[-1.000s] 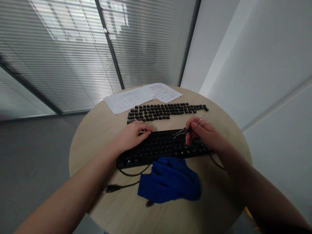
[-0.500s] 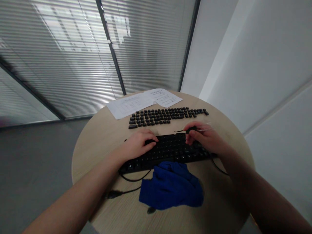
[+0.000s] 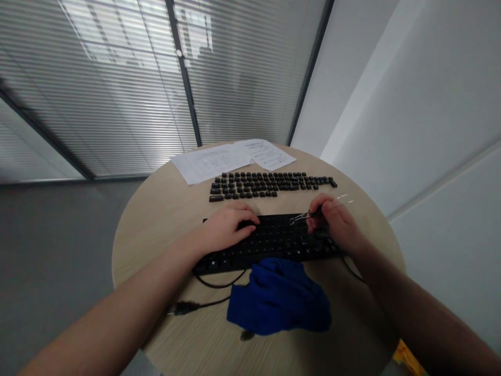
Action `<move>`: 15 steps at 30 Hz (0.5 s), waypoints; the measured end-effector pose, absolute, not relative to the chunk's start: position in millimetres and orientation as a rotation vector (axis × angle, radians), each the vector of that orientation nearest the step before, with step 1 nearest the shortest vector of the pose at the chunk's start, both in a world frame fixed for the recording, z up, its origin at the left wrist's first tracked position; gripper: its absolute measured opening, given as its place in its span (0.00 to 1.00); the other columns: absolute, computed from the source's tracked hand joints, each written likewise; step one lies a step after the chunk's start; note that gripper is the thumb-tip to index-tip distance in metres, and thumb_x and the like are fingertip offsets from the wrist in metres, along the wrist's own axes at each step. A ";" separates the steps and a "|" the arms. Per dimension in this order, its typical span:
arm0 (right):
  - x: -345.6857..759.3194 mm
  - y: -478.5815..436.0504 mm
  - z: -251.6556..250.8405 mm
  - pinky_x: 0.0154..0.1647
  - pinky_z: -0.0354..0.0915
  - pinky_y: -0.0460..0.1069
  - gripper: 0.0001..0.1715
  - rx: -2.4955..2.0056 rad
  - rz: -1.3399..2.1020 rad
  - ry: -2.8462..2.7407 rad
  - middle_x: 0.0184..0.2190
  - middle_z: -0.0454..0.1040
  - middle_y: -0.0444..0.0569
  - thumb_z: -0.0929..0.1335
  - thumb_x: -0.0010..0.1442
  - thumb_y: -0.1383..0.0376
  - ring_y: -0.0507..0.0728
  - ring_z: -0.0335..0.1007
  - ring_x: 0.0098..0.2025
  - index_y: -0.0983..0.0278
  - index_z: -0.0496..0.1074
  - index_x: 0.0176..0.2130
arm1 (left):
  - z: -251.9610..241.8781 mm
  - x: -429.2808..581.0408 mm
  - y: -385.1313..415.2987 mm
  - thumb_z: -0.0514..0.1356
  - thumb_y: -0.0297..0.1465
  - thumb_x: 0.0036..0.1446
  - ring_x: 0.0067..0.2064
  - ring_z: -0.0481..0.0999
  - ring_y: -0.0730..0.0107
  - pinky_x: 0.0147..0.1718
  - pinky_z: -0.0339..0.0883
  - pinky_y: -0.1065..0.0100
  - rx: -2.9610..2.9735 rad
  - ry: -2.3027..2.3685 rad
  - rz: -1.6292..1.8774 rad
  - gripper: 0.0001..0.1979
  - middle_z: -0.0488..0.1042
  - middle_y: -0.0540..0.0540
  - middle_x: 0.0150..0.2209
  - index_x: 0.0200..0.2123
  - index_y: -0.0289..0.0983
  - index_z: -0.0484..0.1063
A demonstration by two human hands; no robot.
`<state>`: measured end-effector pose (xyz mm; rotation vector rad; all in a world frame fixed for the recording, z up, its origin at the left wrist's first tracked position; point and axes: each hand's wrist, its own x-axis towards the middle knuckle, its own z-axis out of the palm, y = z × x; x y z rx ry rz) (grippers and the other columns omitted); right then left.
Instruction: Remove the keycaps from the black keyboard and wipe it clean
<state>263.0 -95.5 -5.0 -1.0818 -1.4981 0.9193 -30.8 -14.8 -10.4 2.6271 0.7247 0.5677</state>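
Observation:
A black keyboard (image 3: pixel 270 241) lies across the round table, many of its key positions bare. My left hand (image 3: pixel 230 223) rests on its left part, fingers stretched and thumb apart, holding nothing. In my right hand (image 3: pixel 332 216) is a wire keycap puller (image 3: pixel 301 216), pinched by its dark middle. Its wire tips point left, just over the keyboard's upper right part; I cannot tell whether they touch it. Thin wires also stick out behind the hand. Beyond the keyboard, loose black keycaps (image 3: pixel 254 184) sit in rows.
Printed paper sheets (image 3: pixel 219 161) lie at the table's far edge. A blue cloth (image 3: pixel 277 300) is bunched in front of the keyboard, beside a black cable with a plug (image 3: pixel 186 308). Something yellow (image 3: pixel 407 357) shows below the table at right. A white wall (image 3: pixel 442 115) stands at right.
The puller's tips have swung lower and a little right, and both wires now show. My right hand has shifted slightly right. My left hand stays on the keyboard while the view tilts slightly.

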 end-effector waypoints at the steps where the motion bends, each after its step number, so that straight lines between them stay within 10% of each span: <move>1: 259.5 -96.1 -11.0 0.26 0.66 0.49 0.31 -1.090 0.972 -1.527 0.20 0.72 0.43 0.64 0.65 0.36 0.54 0.70 0.22 0.60 0.69 0.35 | -10.5 -30.0 -15.4 0.60 0.30 0.65 0.48 0.77 0.60 0.52 0.70 0.56 2.621 0.713 0.577 0.10 0.78 0.44 0.44 0.45 0.40 0.80; 15: 250.2 -102.4 -43.3 0.16 0.49 0.46 0.34 -1.179 0.911 -1.472 0.16 0.58 0.39 0.62 0.64 0.33 0.51 0.53 0.16 0.59 0.67 0.30 | -9.7 -23.7 -19.2 0.58 0.31 0.66 0.48 0.77 0.59 0.52 0.70 0.56 2.584 0.599 0.608 0.11 0.78 0.43 0.45 0.46 0.39 0.79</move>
